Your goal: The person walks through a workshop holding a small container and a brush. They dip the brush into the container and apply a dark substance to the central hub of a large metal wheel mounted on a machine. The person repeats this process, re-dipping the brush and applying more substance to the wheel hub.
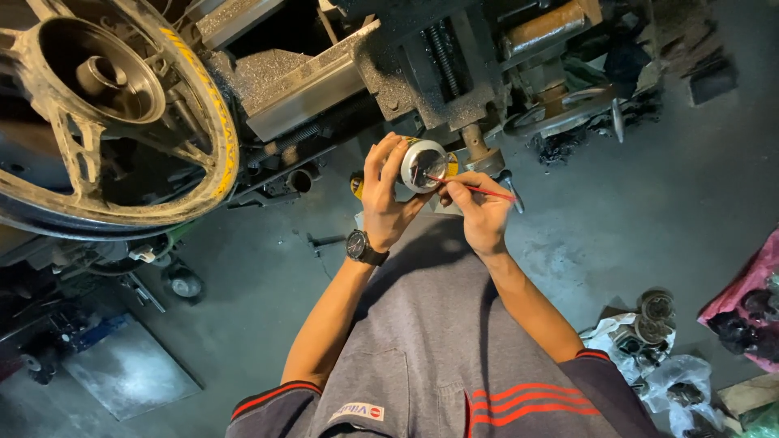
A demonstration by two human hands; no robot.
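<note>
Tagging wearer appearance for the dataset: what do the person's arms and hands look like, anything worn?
Both arms are bare from the short sleeves down, no gloves. The left hand has a black wristwatch with a dark dial at the wrist. The right hand wears nothing. The sleeves are dark grey with red stripe trim at the cuffs.

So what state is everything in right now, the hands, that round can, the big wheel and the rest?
Left hand: gripping the round can, wristwatch on the wrist.
Right hand: pinching the red stick.
Round can: held up, open face toward the camera.
Red stick: tip poked into the can.
Wheel rim: dusty, mounted on the machine.
Plastic bags: lying open on the floor, metal parts inside.
</note>
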